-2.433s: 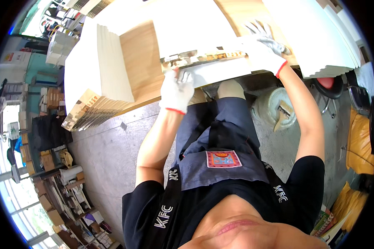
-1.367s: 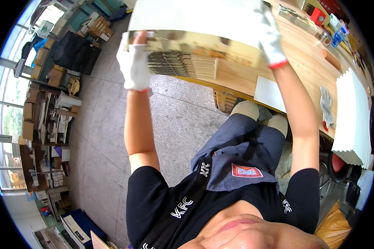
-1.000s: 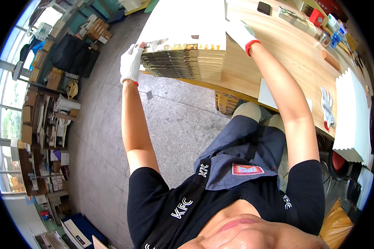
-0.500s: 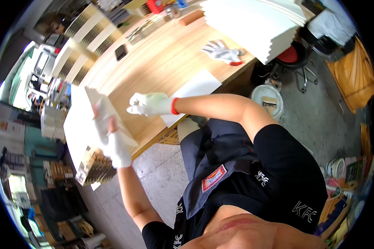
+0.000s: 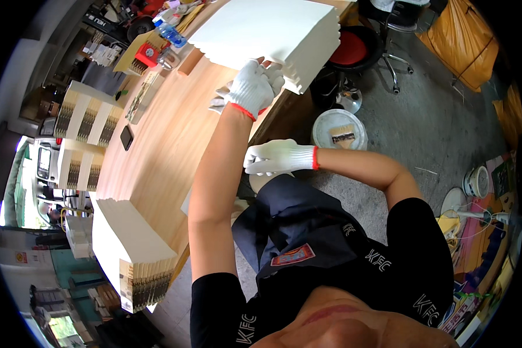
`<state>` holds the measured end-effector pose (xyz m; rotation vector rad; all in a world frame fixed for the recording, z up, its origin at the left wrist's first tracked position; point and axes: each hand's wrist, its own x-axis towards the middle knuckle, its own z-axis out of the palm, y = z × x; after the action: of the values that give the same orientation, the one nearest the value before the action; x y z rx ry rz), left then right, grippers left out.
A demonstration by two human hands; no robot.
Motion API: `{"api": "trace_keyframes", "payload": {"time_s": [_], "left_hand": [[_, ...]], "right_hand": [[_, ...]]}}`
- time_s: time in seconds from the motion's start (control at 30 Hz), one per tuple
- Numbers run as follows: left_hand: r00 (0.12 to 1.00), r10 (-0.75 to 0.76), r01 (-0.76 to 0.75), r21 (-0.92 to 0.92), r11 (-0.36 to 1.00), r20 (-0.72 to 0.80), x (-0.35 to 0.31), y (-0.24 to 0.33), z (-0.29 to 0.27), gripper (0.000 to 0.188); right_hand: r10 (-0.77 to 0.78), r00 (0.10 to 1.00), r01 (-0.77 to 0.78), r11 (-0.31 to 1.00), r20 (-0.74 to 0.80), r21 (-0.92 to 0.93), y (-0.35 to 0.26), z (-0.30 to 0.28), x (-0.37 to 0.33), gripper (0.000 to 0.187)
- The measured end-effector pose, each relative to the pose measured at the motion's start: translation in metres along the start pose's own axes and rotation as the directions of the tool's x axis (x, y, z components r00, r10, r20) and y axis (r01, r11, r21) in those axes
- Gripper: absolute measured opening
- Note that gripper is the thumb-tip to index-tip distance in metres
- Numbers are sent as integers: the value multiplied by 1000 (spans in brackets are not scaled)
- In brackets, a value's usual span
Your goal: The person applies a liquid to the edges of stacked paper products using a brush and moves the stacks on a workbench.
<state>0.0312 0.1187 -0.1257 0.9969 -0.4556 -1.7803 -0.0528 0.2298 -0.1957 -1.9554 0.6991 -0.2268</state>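
Observation:
My left hand, in a white knit glove with a red cuff, reaches far forward to the near edge of a tall stack of white sheets. Its fingers look spread at that edge, though the tips are partly hidden. A loose grey-white glove lies on the table, half covered by this hand. My right hand, gloved the same way, hovers beside my left forearm, just off the table's edge. Those fingers are loosely bent with gaps between them, and nothing shows in them.
On the wooden table, a second white stack with brown-patterned ends stands near left. Similar stacks stand behind a dark phone. A water bottle is farther back. A white bucket and red-seated stool stand right.
My left hand has moved from the left-hand stack across to the tall white stack. The view has turned, and my right hand now sits off the table's edge.

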Motion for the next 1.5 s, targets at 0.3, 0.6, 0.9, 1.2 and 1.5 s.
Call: {"api": "trace_keyframes", "payload": {"time_s": [0.3, 0.6, 0.9, 1.2, 1.5], "left_hand": [[994, 80, -101, 414, 905, 68, 9, -1, 1, 22], [979, 203, -181, 611, 770, 34, 21, 21, 21, 43], [995, 98, -64, 525, 849, -37, 13, 25, 13, 30], [993, 105, -93, 185, 978, -59, 24, 30, 24, 40], [980, 177, -149, 253, 956, -90, 47, 28, 10, 29]], "right_hand": [[-83, 925, 96, 995, -371, 17, 30, -75, -53, 35], [-483, 542, -102, 774, -688, -624, 61, -155, -52, 39], [6, 805, -495, 558, -593, -666, 22, -172, -43, 52], [-24, 746, -521, 601, -665, -606, 58, -186, -37, 58], [-46, 518, -745, 466, -854, -477, 139, -328, -96, 52]]}}
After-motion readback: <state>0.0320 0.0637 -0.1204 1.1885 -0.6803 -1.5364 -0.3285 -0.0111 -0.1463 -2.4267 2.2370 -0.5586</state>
